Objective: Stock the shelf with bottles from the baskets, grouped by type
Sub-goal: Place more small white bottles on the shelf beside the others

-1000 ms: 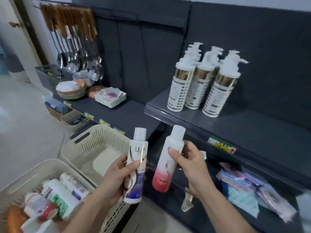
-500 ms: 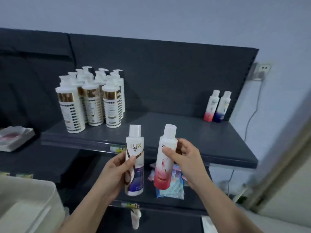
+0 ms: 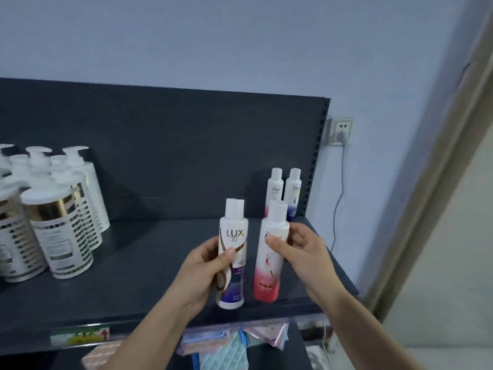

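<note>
My left hand point(image 3: 201, 271) grips a white LUX bottle point(image 3: 232, 252) with a purple base, held upright over the dark shelf point(image 3: 128, 273). My right hand point(image 3: 304, 252) grips a white Dove bottle point(image 3: 270, 265) with a pink-red base, also upright, just right of the LUX bottle. Both bottles hover near the shelf's front edge. At the back right corner of the shelf stand a pink-based Dove bottle point(image 3: 274, 189) and a purple-based Dove bottle point(image 3: 293, 190), side by side. The baskets are out of view.
Several white pump bottles point(image 3: 57, 228) with gold bands fill the shelf's left end. A lower shelf holds flat packets point(image 3: 226, 348). A wall socket point(image 3: 341, 129) with a cord is right of the shelf, and a door frame point(image 3: 432, 182) runs down the right.
The view swung right and up from the baskets to the shelf. Both hands rose with their bottles and now hold them over the shelf's right part, closer to the two standing Dove bottles.
</note>
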`<control>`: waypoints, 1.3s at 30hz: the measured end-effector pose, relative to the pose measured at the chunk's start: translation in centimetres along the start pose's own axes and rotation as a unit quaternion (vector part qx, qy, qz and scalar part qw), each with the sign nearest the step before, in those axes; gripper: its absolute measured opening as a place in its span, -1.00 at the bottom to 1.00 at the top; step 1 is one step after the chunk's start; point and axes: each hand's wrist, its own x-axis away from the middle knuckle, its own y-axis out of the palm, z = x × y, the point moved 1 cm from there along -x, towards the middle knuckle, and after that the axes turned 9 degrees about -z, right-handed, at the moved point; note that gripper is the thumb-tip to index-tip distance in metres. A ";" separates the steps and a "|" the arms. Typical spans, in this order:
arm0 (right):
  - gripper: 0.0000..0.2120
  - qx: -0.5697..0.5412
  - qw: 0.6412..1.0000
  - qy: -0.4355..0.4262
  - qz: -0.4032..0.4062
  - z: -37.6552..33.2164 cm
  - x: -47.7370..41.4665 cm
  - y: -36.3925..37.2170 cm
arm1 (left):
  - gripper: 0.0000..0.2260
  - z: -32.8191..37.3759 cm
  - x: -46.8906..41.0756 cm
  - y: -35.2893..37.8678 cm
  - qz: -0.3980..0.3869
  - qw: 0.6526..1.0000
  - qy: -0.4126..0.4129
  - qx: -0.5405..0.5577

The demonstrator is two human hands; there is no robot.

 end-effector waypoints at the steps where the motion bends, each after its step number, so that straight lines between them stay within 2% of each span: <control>1: -0.73 0.004 1.000 -0.001 0.007 0.1 -0.9 -0.7 | -0.79 0.1 -1.3 0.3 -0.006 1.000 0.002 -0.013; 10: -0.67 0.036 0.999 0.004 0.037 2.5 -7.5 -6.6 | -0.79 -0.5 -11.0 3.0 -0.032 0.991 0.015 -0.126; 18: -0.71 0.102 0.994 0.022 0.028 5.0 -12.6 -11.2 | -0.76 -2.4 -17.3 5.1 0.026 0.982 0.024 -0.183; 25: -0.73 0.129 0.992 0.013 -0.010 6.2 -16.2 -13.5 | -0.73 -4.5 -21.7 5.6 0.072 0.961 0.033 -0.264; 31: -0.66 0.133 0.991 0.009 -0.017 7.7 -19.0 -14.3 | -0.63 -5.1 -23.9 5.8 0.090 0.948 0.040 -0.303; 39: -0.78 0.178 0.983 -0.022 -0.031 8.4 -21.5 -14.6 | -0.67 -5.1 -25.5 6.1 0.105 0.934 0.074 -0.333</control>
